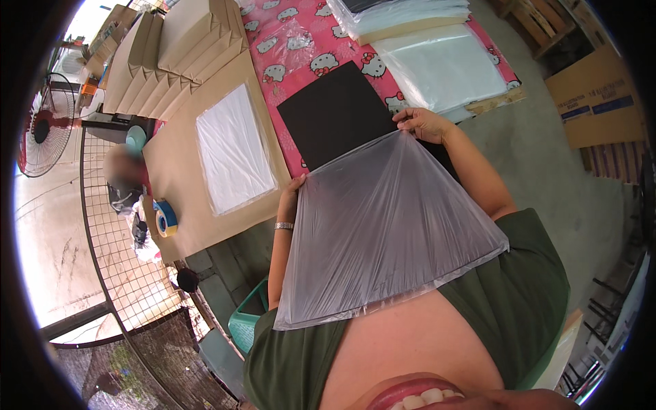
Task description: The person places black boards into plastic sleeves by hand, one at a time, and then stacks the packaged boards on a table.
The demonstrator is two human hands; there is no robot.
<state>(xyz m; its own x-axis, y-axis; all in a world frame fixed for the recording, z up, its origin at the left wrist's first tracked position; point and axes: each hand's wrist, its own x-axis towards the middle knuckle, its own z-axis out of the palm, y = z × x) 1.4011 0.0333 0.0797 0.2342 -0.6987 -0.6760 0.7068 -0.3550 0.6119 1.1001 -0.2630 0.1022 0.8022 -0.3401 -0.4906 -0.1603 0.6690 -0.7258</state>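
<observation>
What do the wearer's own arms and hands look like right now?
The left hand is gloveless, with a slim silver-toned band at its wrist, watch or bracelet unclear. The right hand is gloveless too, its wrist unadorned. Loose dark-green fabric sleeves cover the upper arms.

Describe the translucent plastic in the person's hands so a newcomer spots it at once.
Find the pink patterned tablecloth and the black sheet lying on it. Just nearer the person, the translucent plastic spreads from the left hand and right hand at its upper corners. Unlike the flat white pile to its left, it is stretched toward the chest.
</observation>
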